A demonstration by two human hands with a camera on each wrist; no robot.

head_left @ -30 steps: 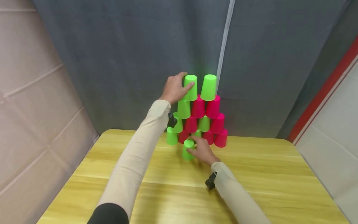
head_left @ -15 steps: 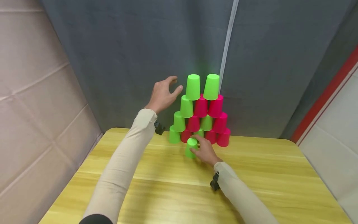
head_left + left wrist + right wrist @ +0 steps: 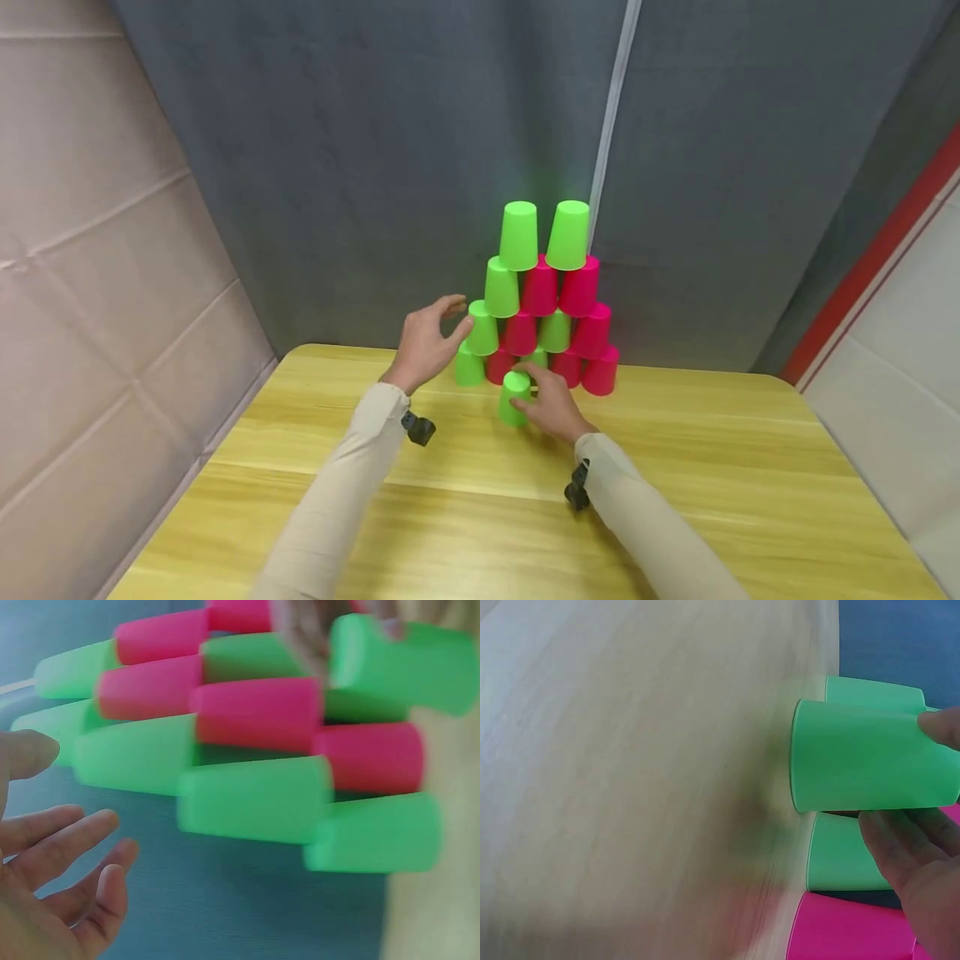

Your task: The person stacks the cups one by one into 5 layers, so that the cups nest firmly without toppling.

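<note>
The cup pyramid [image 3: 247,742] smears with motion blur in the left wrist view — its edges soft. The right hand [image 3: 919,862] is cut off by the right wrist frame's edge, and the single green cup [image 3: 514,398] hides part of the pyramid's bottom row.

I wear long cream sleeves [image 3: 345,483] on both arms; a small black camera unit [image 3: 418,429] is strapped at each wrist.

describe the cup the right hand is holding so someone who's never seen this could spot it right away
On the wooden table a pyramid of green and pink upturned cups stands against the grey curtain. In front of its bottom row stands one green cup, gripped by the right hand: the only cup outside the stack.
</note>
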